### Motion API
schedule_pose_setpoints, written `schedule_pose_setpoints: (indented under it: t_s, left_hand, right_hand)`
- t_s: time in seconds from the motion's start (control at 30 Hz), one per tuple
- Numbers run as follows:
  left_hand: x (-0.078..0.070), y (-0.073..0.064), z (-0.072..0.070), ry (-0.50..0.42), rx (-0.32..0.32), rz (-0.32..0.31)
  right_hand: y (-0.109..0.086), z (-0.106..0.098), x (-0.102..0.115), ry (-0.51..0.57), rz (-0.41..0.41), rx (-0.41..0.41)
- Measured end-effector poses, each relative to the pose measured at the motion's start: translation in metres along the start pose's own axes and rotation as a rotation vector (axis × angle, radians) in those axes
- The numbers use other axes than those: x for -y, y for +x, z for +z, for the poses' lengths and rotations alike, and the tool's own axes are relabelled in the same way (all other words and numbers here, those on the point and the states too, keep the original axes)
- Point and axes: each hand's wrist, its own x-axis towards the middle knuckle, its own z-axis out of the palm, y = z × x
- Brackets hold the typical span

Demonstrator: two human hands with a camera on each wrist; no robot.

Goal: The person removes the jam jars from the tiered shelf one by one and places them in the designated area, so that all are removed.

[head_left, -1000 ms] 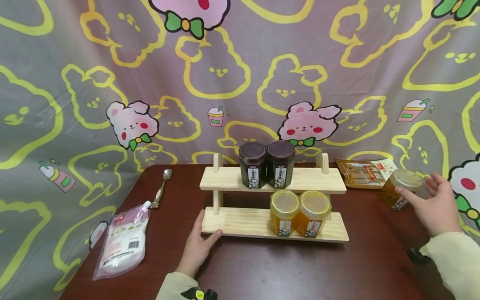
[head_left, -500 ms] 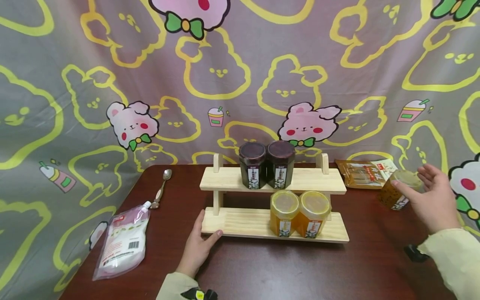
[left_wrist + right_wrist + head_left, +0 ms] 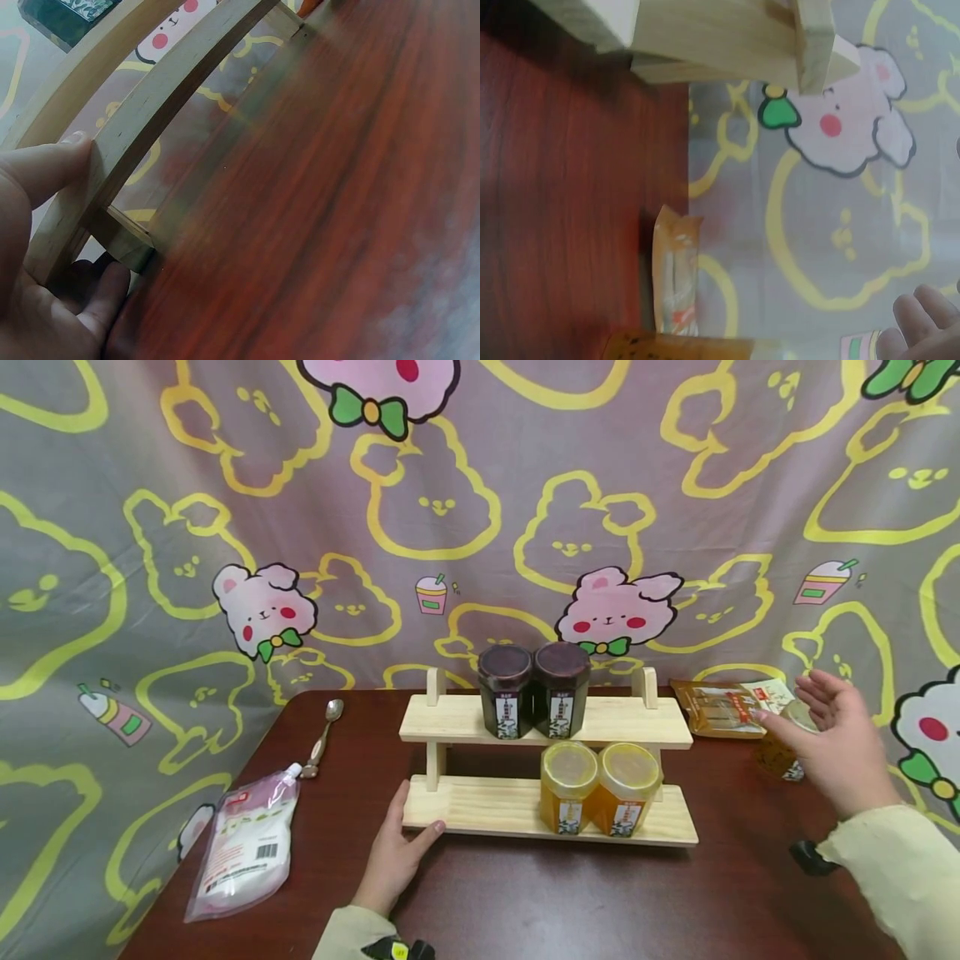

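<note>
My left hand (image 3: 397,852) grips the left end of the lower board of a two-tier wooden shelf rack (image 3: 480,806); in the left wrist view, the thumb (image 3: 56,169) lies on the front edge and other fingers reach underneath. On the upper board stand two dark-lidded jars (image 3: 561,693), and two yellow jars (image 3: 626,793) stand at the right of the lower one. My right hand (image 3: 843,747), fingers apart and holding nothing, hovers by a jar with dark specks (image 3: 776,760), partly covering it. That jar's amber side (image 3: 682,346) shows at the bottom of the right wrist view.
A brown packet (image 3: 720,710) lies behind the specked jar, near the back edge. At the left are a spoon (image 3: 322,743) and a white spouted pouch (image 3: 251,843) on the dark red table (image 3: 525,902). A patterned curtain (image 3: 480,510) hangs behind.
My right hand has moved left and slightly up, away from the specked jar's right side, and now hides more of it. My left hand and the rack have stayed put.
</note>
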Motion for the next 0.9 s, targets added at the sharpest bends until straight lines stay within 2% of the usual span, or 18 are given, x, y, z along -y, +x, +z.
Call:
schedule_pose_setpoints:
  t_s: [0.33, 0.73, 0.9]
  left_hand:
    - [0.001, 0.001, 0.0, -0.015, -0.002, 0.012]
    - [0.002, 0.0, 0.001, 0.005, -0.007, 0.008]
    - [0.005, 0.0, 0.0, -0.002, -0.016, 0.016]
  right_hand:
    - [-0.002, 0.011, 0.024, 0.01, -0.028, 0.051]
    - [-0.004, 0.014, 0.044, 0.042, -0.126, 0.12]
    - [-0.005, 0.018, 0.053, 0.04, -0.134, 0.143]
